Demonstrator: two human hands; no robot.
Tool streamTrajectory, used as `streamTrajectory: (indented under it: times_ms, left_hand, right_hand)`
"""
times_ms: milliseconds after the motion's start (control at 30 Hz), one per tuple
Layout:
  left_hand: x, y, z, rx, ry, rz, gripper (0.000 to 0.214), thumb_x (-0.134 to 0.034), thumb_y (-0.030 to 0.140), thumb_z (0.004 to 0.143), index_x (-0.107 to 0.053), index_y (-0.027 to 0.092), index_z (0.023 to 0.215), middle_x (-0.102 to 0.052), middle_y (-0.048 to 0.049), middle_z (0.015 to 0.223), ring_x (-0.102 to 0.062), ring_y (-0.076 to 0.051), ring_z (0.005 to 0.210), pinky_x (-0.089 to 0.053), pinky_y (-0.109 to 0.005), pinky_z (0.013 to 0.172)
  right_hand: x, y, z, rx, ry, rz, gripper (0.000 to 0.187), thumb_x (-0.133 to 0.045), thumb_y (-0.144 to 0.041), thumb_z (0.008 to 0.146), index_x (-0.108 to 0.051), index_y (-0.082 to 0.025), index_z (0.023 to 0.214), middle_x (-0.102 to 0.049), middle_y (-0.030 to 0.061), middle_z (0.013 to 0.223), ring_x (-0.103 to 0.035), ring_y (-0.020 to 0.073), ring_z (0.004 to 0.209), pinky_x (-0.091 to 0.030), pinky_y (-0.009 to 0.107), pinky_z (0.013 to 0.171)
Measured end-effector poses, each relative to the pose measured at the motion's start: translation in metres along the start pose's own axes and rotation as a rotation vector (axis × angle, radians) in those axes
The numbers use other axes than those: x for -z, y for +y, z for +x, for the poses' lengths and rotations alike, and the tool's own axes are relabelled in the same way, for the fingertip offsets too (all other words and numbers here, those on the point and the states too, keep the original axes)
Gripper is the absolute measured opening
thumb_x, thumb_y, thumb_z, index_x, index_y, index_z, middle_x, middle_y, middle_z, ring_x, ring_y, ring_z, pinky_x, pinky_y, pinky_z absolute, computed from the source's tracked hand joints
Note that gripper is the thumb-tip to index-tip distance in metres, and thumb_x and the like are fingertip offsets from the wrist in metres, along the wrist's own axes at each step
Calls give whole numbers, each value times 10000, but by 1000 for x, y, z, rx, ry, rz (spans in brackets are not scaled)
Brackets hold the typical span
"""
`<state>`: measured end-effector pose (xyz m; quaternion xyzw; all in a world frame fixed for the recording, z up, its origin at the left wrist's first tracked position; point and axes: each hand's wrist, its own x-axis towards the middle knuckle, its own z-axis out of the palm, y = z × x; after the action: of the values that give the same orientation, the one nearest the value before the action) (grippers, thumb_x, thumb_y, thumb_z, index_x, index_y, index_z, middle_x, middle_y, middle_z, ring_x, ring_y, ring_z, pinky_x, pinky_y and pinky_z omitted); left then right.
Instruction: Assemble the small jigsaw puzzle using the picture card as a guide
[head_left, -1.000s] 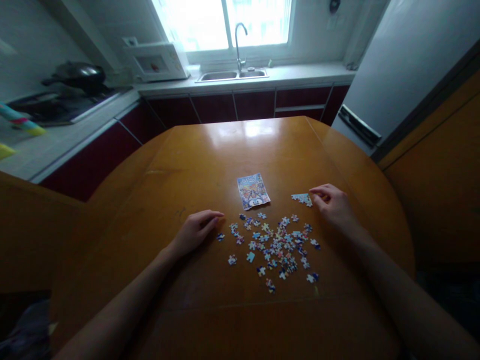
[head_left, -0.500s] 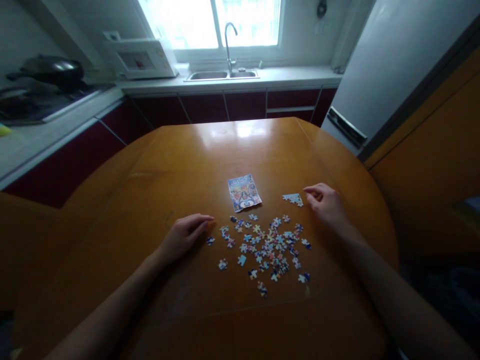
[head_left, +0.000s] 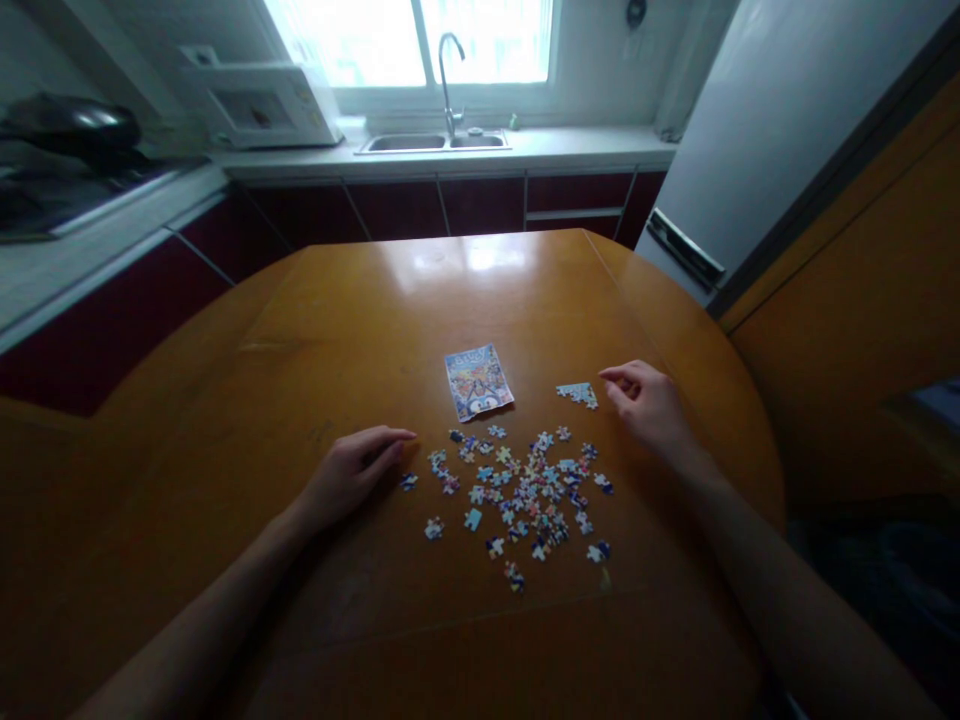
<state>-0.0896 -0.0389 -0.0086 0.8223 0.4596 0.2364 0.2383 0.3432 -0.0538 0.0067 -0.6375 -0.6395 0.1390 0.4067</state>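
My left hand (head_left: 358, 465) rests on the wooden table, fingers stretched out and nothing in them. Just beyond its fingertips lies a dark blue and white puzzle piece (head_left: 408, 482), apart from the hand. My right hand (head_left: 640, 395) lies with loosely bent fingers, thumb and forefinger apart, holding nothing that I can see. Its fingertips are right beside a small joined section of puzzle (head_left: 579, 393) with a straight upper edge. Between my hands spreads a heap of loose puzzle pieces (head_left: 536, 490). Behind them a printed picture sheet (head_left: 478, 382) with a penguin lies flat.
The brown table (head_left: 360, 330) has rounded sides. Beyond it run a counter with a sink (head_left: 405, 143), a faucet (head_left: 448, 85) and a white microwave (head_left: 262, 107). A pan (head_left: 71, 122) stands on the stove at left. A refrigerator (head_left: 772, 130) is at right.
The whole view has shifted slightly, so everything sits a little further left in the picture. Both hands, the pieces and the sheet keep their places on the table.
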Motion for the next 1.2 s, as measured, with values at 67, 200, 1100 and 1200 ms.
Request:
streamTrajectory:
  times_ms: [67,200,1100,1200]
  left_hand:
    - [-1,-2,0,-1,1,3,259,-545,371,971,-728,209,1057,-765,-47,987,-711,-172,845,-556,-257,753]
    - [-2,-4,1,-8,-9,10,256,-534,356,981,-722,207,1071,-759,-42,970,-704,-158,817,-546,-242,728]
    - [2,-4,-1,12,-43,25,275,-531,380,979,-726,205,1061,-749,-48,975,-703,-165,828,-543,-241,727]
    - [2,-3,-1,6,-44,22,275,-532,381,980,-727,202,1057,-749,-53,981,-703,-168,835,-545,-247,731]
  right_hand:
    - [1,-1,0,2,-3,3,204,-589,-238,848,-747,-148,940,-700,91,915,-610,185,732,-491,337,703]
    - [1,-3,-1,8,-12,11,198,-593,-243,854,-744,-146,937,-697,91,909,-605,183,731,-486,334,694]
    - [8,-29,-20,108,-674,74,100,-676,-156,862,-770,-186,849,-664,49,875,-600,132,721,-481,272,683]
    - [6,-32,-24,162,-717,16,107,-679,-161,868,-770,-205,835,-661,40,875,-603,135,743,-478,265,688]
